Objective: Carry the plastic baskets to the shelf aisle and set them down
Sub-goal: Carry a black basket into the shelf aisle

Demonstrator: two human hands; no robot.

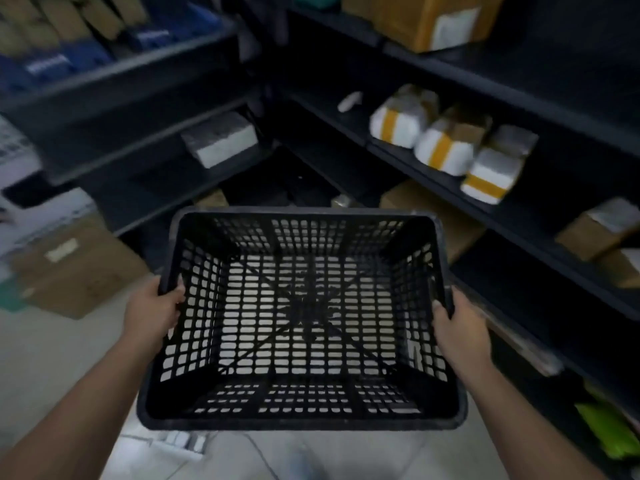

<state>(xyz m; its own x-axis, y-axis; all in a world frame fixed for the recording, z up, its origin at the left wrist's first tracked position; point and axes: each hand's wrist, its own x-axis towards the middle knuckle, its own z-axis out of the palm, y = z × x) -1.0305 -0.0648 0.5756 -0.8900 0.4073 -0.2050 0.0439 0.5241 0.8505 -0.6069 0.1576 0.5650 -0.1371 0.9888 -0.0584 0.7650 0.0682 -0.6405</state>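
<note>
I hold one black plastic basket [301, 320] out in front of me, open side up and empty. It is rectangular, with a solid rim and lattice walls and floor; the pale ground shows through the holes. It sits roughly level, off the ground, its far end toward the corner where the dark shelves [450, 161] meet.

Dark shelves [450, 161] meet in a corner — wrapped parcels [440, 150] on them, a carton [79, 268] on the pale floor [52, 348], dim light.
</note>
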